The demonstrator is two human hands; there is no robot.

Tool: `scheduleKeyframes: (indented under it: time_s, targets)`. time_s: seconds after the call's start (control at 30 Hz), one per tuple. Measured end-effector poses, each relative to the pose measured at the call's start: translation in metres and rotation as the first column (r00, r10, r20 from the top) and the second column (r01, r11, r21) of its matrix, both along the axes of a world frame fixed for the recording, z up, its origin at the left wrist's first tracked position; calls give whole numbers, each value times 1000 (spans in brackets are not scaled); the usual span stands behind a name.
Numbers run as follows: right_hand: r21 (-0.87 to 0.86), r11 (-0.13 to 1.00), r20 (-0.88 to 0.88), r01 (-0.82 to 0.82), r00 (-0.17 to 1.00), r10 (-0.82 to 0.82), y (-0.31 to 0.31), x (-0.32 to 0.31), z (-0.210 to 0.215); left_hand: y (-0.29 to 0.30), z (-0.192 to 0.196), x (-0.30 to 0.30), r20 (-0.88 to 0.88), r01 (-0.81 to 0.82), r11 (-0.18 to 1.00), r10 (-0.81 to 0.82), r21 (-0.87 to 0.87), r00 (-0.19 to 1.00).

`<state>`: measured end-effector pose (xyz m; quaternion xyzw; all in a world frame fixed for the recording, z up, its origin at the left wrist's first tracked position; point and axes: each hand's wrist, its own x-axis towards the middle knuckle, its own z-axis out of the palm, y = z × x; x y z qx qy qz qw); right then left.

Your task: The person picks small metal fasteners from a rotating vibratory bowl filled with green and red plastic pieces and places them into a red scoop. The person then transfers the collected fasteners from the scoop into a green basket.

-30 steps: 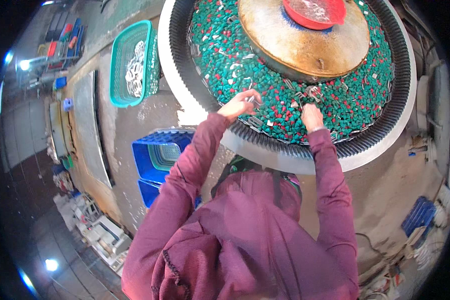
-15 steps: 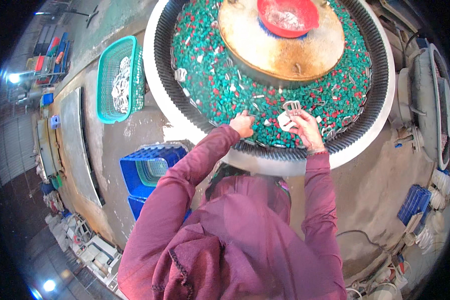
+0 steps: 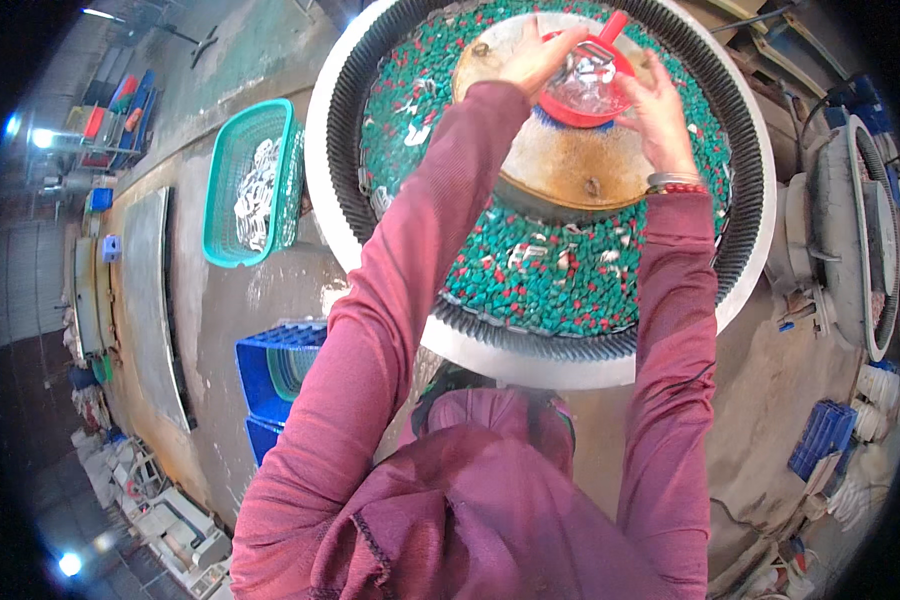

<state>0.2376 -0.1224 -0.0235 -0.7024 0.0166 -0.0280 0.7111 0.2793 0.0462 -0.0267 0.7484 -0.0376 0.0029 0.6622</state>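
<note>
A red plastic dipper (image 3: 570,112) with a short handle sits on the round, rust-stained centre lid of a vibratory tumbling bowl. Pale metal pieces (image 3: 592,70) lie inside the dipper. My left hand (image 3: 542,62) reaches over the dipper's left rim, fingers stretched out and apart. On the other side, my right hand (image 3: 660,112) is spread at the right rim, with nothing visible in it. Around the lid, the bowl's channel is full of green and red tumbling stones (image 3: 530,290), with several flat metal pieces (image 3: 526,255) lying among them.
A ribbed black wall and broad white rim (image 3: 510,368) surround the stones. Left of it stands a turquoise basket (image 3: 216,205) of metal pieces. Blue crates (image 3: 260,385) stand on the floor nearer me. Another round machine (image 3: 855,250) is at the right.
Both hands have moved from the near stones up to the red dipper. The flat metal pieces from my right hand have left it, and metal pieces now show in the dipper. The view has shifted.
</note>
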Motion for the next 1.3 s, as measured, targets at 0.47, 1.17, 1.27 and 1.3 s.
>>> scheduleKeyframes:
  time_s: [0.47, 1.17, 1.27, 1.3]
  targets:
    - [-317, 176, -885, -932, 357, 299, 15, -193, -223, 70, -274, -257, -807, 821, -78, -253, 566, 533]
    - [-338, -63, -924, -939, 318, 211, 37, -250, -282, 105, -264, -250, -645, 825, 373, -515, 425, 565]
    - [-370, -112, -927, -922, 360, 105, 37, -247, -276, 120, -231, -219, -721, 734, 677, -482, 55, 498]
    - [-387, -139, -922, -912, 378, 84, 38, -244, -272, 126, -218, -206, -726, 694, 719, -490, -24, 482]
